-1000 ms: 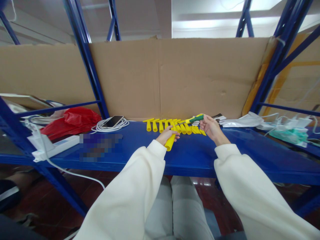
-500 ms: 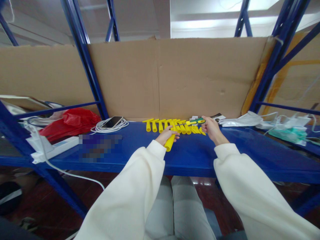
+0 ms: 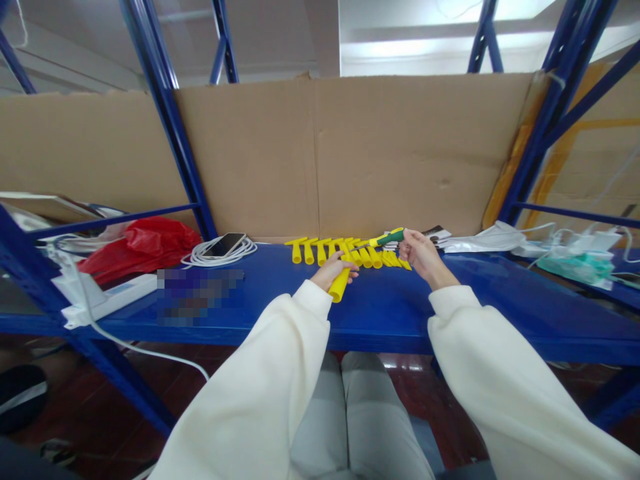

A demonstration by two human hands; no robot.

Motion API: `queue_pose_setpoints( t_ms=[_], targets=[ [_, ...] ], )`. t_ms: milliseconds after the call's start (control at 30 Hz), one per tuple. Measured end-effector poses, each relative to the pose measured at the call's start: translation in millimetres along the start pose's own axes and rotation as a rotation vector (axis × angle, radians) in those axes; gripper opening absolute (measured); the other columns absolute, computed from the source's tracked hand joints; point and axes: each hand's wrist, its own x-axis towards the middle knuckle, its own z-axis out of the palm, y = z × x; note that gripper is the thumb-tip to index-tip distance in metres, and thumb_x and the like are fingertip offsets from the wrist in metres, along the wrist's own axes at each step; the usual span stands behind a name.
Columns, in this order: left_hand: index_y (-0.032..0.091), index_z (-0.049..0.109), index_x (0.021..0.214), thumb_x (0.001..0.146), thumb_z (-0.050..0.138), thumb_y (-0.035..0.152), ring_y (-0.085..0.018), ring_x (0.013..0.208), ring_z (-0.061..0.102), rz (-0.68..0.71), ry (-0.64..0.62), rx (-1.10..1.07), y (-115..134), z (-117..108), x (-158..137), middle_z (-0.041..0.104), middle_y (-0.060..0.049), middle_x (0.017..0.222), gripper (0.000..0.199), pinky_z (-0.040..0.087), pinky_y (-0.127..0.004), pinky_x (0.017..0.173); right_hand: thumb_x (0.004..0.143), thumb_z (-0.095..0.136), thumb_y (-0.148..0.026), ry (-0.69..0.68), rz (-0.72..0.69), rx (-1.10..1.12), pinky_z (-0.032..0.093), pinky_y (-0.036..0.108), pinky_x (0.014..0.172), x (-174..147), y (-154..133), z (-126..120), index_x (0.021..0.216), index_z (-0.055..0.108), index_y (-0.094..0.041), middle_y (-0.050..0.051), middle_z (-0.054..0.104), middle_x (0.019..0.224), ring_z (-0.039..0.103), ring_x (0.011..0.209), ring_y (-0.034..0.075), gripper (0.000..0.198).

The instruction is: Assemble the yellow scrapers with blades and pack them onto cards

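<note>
Closed around a yellow tube-shaped piece (image 3: 339,287) is my left hand (image 3: 331,271), above the front part of the blue shelf. The tube's open end faces me. My right hand (image 3: 419,255) grips the end of a green and yellow screwdriver (image 3: 387,238), whose shaft points left towards the top of the held piece. Whether its tip touches the piece is too small to tell. Behind my hands a row of similar yellow pieces (image 3: 309,252) lies on the shelf, partly hidden. Small flat yellow pieces (image 3: 395,259) lie at the row's right end.
A phone (image 3: 226,245) rests on a coiled white cable (image 3: 195,256) at left, near a red bag (image 3: 150,241) and a white power strip (image 3: 125,293). White packaging (image 3: 483,240) and a green bundle (image 3: 575,268) lie right. Cardboard (image 3: 400,153) stands behind the blue shelf (image 3: 385,340).
The screwdriver's handle end has risen and shifted slightly left, so the tool tilts more. My right hand's fingers have changed position around it. My left hand and the yellow tube stay nearly still.
</note>
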Motion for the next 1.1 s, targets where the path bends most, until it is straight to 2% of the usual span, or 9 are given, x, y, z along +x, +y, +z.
queue_pose_setpoints(
  t_ms=[200, 300, 433, 567, 700, 800, 933, 1100],
  targets=[
    [0.021, 0.024, 0.153, 0.089, 0.051, 0.002, -0.009, 0.05, 0.059, -0.012, -0.004, -0.001, 0.0, 0.5, -0.3, 0.073, -0.006, 0.088, 0.072, 0.041, -0.017, 0.044, 0.07, 0.082, -0.047, 0.117, 0.041, -0.034, 0.026, 0.017, 0.032, 0.3, 0.8, 0.7, 0.069, 0.045, -0.023, -0.009, 0.044, 0.042, 0.037, 0.034, 0.006, 0.044],
    [0.021, 0.026, 0.153, 0.089, 0.053, 0.003, -0.009, 0.051, 0.06, -0.025, -0.001, 0.009, 0.6, 0.0, 1.2, 0.074, -0.009, 0.095, 0.072, 0.042, -0.017, 0.045, 0.072, 0.08, -0.049, 0.122, 0.051, -0.06, 0.023, 0.016, 0.031, -0.9, 0.0, 0.3, 0.075, 0.049, -0.023, -0.011, 0.039, 0.04, 0.033, 0.032, 0.006, 0.04],
    [0.021, 0.029, 0.151, 0.089, 0.054, 0.004, -0.009, 0.051, 0.06, -0.023, -0.001, 0.016, 0.4, -0.4, 2.2, 0.074, -0.009, 0.097, 0.07, 0.042, -0.017, 0.045, 0.073, 0.079, -0.054, 0.078, 0.052, -0.047, 0.026, 0.017, 0.033, -3.1, -3.0, 1.5, 0.085, 0.06, -0.022, -0.009, 0.045, 0.044, 0.037, 0.034, 0.006, 0.039],
    [0.021, 0.028, 0.151, 0.09, 0.052, 0.004, -0.008, 0.051, 0.06, -0.017, 0.018, 0.01, -0.3, 0.3, 1.1, 0.074, -0.008, 0.095, 0.068, 0.042, -0.016, 0.045, 0.072, 0.083, -0.044, 0.027, 0.052, 0.014, 0.036, 0.017, 0.039, -4.7, -5.2, 5.2, 0.091, 0.063, -0.023, -0.007, 0.054, 0.053, 0.048, 0.043, 0.008, 0.035],
    [0.02, 0.024, 0.152, 0.091, 0.05, 0.004, -0.008, 0.052, 0.06, -0.022, 0.049, 0.001, -0.3, 1.1, -0.1, 0.073, -0.009, 0.096, 0.068, 0.042, -0.016, 0.044, 0.068, 0.087, -0.042, -0.003, 0.065, 0.01, 0.035, 0.016, 0.04, -4.7, -3.4, 5.7, 0.081, 0.058, -0.022, -0.008, 0.051, 0.049, 0.045, 0.042, 0.007, 0.037],
    [0.02, 0.027, 0.151, 0.09, 0.051, 0.004, -0.008, 0.052, 0.06, -0.014, 0.031, 0.017, 0.2, 0.9, -0.2, 0.073, -0.01, 0.097, 0.068, 0.042, -0.016, 0.044, 0.068, 0.085, -0.048, 0.053, 0.064, -0.056, 0.031, 0.017, 0.036, -4.0, -1.7, 4.0, 0.073, 0.052, -0.022, -0.007, 0.05, 0.048, 0.042, 0.038, 0.007, 0.043],
    [0.02, 0.024, 0.153, 0.088, 0.054, 0.003, -0.008, 0.05, 0.059, -0.004, 0.003, 0.029, 0.6, -0.1, 0.2, 0.074, -0.01, 0.098, 0.074, 0.041, -0.017, 0.043, 0.072, 0.081, -0.047, 0.135, 0.073, -0.104, 0.029, 0.017, 0.032, -2.9, -0.8, 2.9, 0.07, 0.052, -0.021, -0.005, 0.051, 0.047, 0.042, 0.036, 0.007, 0.039],
    [0.021, 0.023, 0.154, 0.086, 0.058, 0.004, -0.009, 0.05, 0.06, 0.012, -0.017, 0.026, -0.6, -1.0, 0.8, 0.075, -0.011, 0.101, 0.079, 0.04, -0.018, 0.043, 0.072, 0.081, -0.053, 0.15, 0.057, -0.098, 0.026, 0.017, 0.03, -1.7, -0.2, 1.1, 0.071, 0.049, -0.022, -0.007, 0.046, 0.043, 0.037, 0.032, 0.006, 0.044]
  ],
)
